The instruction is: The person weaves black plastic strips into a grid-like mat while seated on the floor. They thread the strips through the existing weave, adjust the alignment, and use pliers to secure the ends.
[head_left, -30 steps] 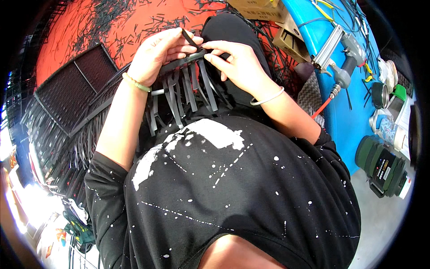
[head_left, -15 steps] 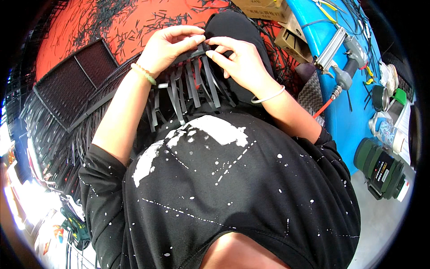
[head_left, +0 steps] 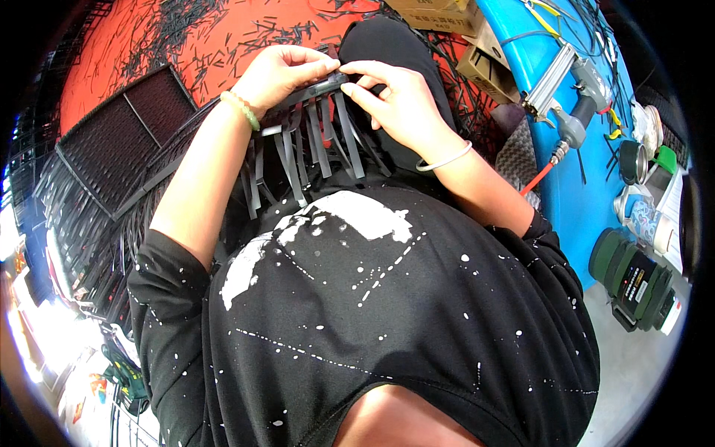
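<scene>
My left hand (head_left: 281, 77) pinches a flat dark strip (head_left: 337, 68) between thumb and fingertips at the edge of a black bar (head_left: 316, 91). Close by on the right, my right hand (head_left: 396, 95) has thumb and index finger closed on the same spot, around the strip at the bar's end. Several loose dark plastic strips (head_left: 348, 138) hang from the bar toward my lap. The bar runs down to the left toward a frame with a dark woven panel (head_left: 126, 138), whose edge trails many strip ends. My fingers hide the exact place where the strip meets the bar.
Cut strip scraps (head_left: 257, 41) litter the red floor covering (head_left: 104, 82). At right, a blue table (head_left: 521, 37) carries a pneumatic tool (head_left: 581, 112) with a red hose, yellow-handled pliers (head_left: 542, 16) and a dark green case (head_left: 633, 279). Cardboard boxes (head_left: 488, 71) stand beside the table.
My left hand has shifted slightly left, its wrist and bracelet turning a little. My right hand keeps almost the same place at the bar.
</scene>
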